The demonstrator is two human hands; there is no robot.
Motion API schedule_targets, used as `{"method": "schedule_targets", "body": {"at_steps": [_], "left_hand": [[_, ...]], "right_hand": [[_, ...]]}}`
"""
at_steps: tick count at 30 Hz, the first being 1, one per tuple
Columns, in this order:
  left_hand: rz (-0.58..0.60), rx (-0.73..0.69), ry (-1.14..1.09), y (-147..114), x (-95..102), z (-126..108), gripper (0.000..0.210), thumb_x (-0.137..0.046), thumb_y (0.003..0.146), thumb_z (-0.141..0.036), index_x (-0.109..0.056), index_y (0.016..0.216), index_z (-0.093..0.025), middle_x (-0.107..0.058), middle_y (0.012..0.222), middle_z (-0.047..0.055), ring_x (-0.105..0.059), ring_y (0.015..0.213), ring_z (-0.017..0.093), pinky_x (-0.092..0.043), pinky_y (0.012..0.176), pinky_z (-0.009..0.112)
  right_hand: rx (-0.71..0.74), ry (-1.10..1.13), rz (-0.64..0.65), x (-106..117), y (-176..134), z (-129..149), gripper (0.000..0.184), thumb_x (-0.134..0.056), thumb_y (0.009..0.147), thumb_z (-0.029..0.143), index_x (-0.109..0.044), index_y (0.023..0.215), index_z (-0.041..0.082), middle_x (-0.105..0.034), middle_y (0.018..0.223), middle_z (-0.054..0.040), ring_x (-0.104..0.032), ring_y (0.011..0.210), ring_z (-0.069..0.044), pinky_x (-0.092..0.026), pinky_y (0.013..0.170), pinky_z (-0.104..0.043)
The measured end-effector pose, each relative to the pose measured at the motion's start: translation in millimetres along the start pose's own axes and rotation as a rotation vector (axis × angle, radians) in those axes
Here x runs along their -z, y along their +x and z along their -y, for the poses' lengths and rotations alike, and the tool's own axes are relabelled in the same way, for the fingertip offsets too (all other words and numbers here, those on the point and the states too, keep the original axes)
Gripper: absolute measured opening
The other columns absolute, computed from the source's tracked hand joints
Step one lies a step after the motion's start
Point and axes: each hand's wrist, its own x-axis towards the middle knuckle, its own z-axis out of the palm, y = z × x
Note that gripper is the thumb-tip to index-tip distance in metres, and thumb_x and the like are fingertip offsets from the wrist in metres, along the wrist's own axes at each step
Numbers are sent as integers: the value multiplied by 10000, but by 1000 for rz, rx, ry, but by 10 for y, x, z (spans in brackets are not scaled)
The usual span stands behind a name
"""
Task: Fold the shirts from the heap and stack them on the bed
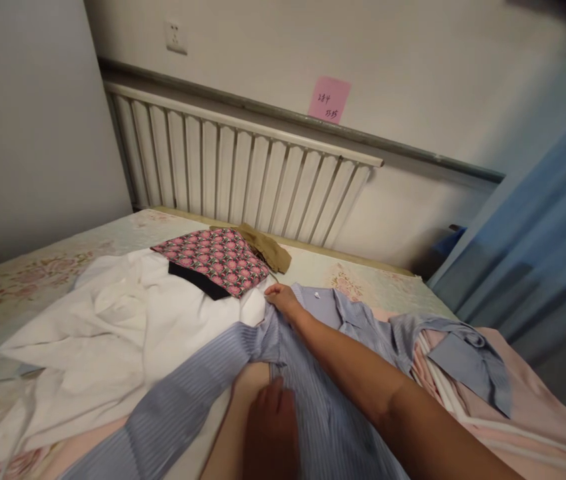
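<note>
A blue striped long-sleeved shirt [313, 393] lies spread out in front of me, its open collar pointing at the wall. My right hand [283, 300] pinches the fabric at the shirt's left shoulder, beside the collar. Lower down, my left hand [271, 423] is over the left side of the shirt body, fingers together and bent onto the cloth; it is dark and slightly blurred, and the thumb is hidden. One sleeve runs toward the lower left over white cloth. The other lies bent at the right across pink cloth [537, 380].
Crumpled white cloth [113, 320] lies left on the floral-covered bed [53, 267]. A pink-patterned cloth with a black band [217, 260] and a brown cloth [267, 250] lie behind it. Beyond are a radiator [243, 167] and, at right, a blue curtain [527, 267].
</note>
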Motion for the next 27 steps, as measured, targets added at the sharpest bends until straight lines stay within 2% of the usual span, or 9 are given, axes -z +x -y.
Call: {"method": "schedule_targets", "body": {"at_steps": [2, 8, 12, 15, 17, 19, 21, 24, 27], "left_hand": [[44, 108, 61, 22, 43, 26, 296, -414, 839, -63, -606, 1046, -153, -595, 1133, 115, -530, 1054, 245, -431, 887, 386], [456, 339, 84, 165, 248, -23, 336, -398, 898, -142, -577, 1182, -162, -612, 1149, 115, -571, 1048, 222, -430, 881, 331], [601, 398, 83, 263, 337, -51, 406, -351, 885, -82, -548, 1230, -165, -638, 1111, 105, -619, 970, 203, -436, 805, 300], [596, 419, 53, 270, 335, -16, 421, -342, 881, -80, -518, 1252, -173, -632, 1149, 104, -628, 967, 190, -434, 773, 281], [558, 422, 34, 252, 319, 17, 412, -350, 888, -109, -489, 1270, -178, -604, 1216, 110, -619, 1002, 189, -433, 782, 279], [547, 432, 18, 235, 311, 41, 404, -363, 889, -140, -468, 1277, -184, -581, 1258, 113, -613, 1022, 194, -434, 791, 284], [568, 447, 5, 228, 321, 54, 399, -374, 886, -161, -456, 1275, -190, -582, 1259, 112, -613, 1026, 197, -433, 795, 287], [585, 452, -9, 227, 349, 68, 398, -364, 875, -154, -452, 1261, -190, -597, 1236, 109, -604, 1048, 199, -420, 823, 292], [582, 431, -27, 217, 365, 93, 399, -337, 872, -156, -444, 1255, -180, -621, 1191, 113, -606, 1048, 211, -414, 832, 314]], "right_hand": [[-3, 52, 19, -6, -36, -25, 215, -589, 677, 222, -676, 866, 167, -622, 642, 39, -504, 540, -92, -392, 538, -197], [-25, 122, -24, 263, -171, -95, 290, -493, 775, 235, -619, 1024, 154, -666, 728, 0, -599, 611, -114, -476, 590, -227], [2, 99, -39, 480, -558, -146, 281, -444, 795, 199, -606, 1020, 152, -671, 726, -23, -642, 650, -150, -526, 617, -282], [77, 42, -66, 589, -1090, -196, 228, -499, 784, 203, -637, 961, 164, -684, 782, -41, -653, 763, -176, -531, 761, -339], [177, -34, -77, 638, -1507, -251, 222, -517, 781, 187, -659, 951, 175, -693, 930, -65, -637, 916, -192, -489, 896, -366], [380, -232, -66, 676, -1916, -329, 331, -472, 806, 151, -634, 1094, 170, -662, 1110, -97, -595, 1061, -207, -451, 972, -394], [471, -390, -50, 717, -2273, -422, 407, -440, 846, 141, -564, 1233, 159, -585, 1272, -120, -521, 1198, -211, -403, 1042, -416], [466, -546, -32, 808, -2659, -559, 449, -453, 891, 180, -476, 1339, 169, -450, 1421, -119, -389, 1329, -217, -345, 1101, -438], [413, -650, -26, 919, -2871, -668, 511, -494, 898, 229, -405, 1398, 178, -361, 1482, -110, -294, 1383, -236, -305, 1125, -470]]}}
